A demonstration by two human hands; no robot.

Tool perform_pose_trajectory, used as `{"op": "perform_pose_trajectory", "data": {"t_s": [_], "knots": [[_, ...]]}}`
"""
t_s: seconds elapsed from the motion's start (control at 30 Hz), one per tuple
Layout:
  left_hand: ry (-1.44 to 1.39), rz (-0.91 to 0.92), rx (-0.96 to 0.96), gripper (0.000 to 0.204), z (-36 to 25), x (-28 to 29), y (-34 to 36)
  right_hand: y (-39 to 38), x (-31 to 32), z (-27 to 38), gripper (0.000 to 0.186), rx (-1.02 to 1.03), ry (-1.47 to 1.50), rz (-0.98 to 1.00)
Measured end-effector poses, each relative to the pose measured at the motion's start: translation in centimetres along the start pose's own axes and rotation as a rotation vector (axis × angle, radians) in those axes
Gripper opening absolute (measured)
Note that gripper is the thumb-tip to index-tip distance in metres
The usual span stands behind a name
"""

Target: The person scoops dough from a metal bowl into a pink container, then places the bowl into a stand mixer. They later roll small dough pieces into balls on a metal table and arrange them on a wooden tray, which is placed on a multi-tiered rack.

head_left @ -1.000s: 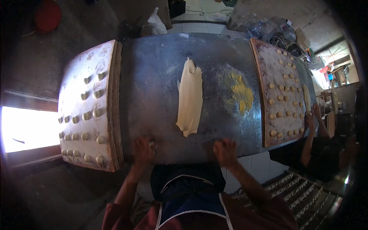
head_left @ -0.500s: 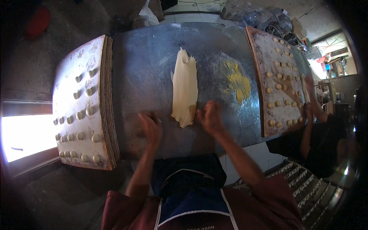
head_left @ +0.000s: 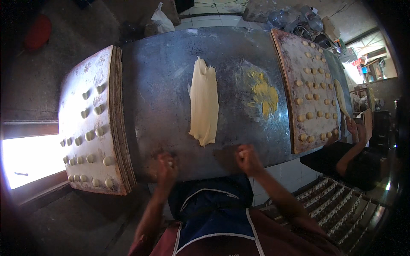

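A long, smooth slab of pale dough or creamy paste (head_left: 204, 102) lies lengthwise on the dark metal table (head_left: 162, 85), with ragged ends. Both my hands are near the table's front edge, apart from the slab. My right hand (head_left: 248, 160) is closed on a flat, dark scraper (head_left: 225, 158), blurred, its blade pointing left. My left hand (head_left: 167, 168) is closed too; a small pale bit shows at its fingers, but what it grips is blurred. To the slab's right is a yellow greasy smear (head_left: 265, 94).
Stacked baking sheets (head_left: 85, 68) with small dough rounds stand at left; another sheet (head_left: 292, 55) of rounds lies at right. Beyond it a co-worker's hand (head_left: 351, 126) touches a long dough strip (head_left: 339, 96). A slatted metal rack (head_left: 337, 209) stands at lower right.
Both my hands have drawn back from beside the slab toward the table's front edge. The co-worker's hands have shifted, uncovering more of the dough strip.
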State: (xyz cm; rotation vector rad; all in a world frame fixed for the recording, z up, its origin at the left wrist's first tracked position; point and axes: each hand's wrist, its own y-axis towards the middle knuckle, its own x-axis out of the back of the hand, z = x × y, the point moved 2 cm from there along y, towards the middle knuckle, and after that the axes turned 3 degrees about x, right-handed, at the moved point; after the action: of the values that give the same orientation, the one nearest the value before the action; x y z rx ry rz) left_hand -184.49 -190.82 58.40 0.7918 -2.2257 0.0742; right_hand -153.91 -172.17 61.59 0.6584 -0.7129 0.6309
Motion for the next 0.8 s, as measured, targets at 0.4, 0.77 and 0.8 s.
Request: {"op": "perform_pose_trajectory", "data": {"t_s": [0.4,0.77,0.8], "knots": [[0.155,-0.021,0.003,0.026,-0.3,3.6,0.8,0.1,3.1,-3.1,0.033,-0.051,-0.173,-0.092],[0.153,0.476,-0.242,0.029,-1.6,11.6,1.5,-0.4,4.0,1.9,0.029,-0.194,-0.215,0.041],[0.104,0.491,-0.252,0.029,-2.4,12.8,2.1,-0.3,4.1,3.5,0.029,-0.213,-0.231,0.019]]}}
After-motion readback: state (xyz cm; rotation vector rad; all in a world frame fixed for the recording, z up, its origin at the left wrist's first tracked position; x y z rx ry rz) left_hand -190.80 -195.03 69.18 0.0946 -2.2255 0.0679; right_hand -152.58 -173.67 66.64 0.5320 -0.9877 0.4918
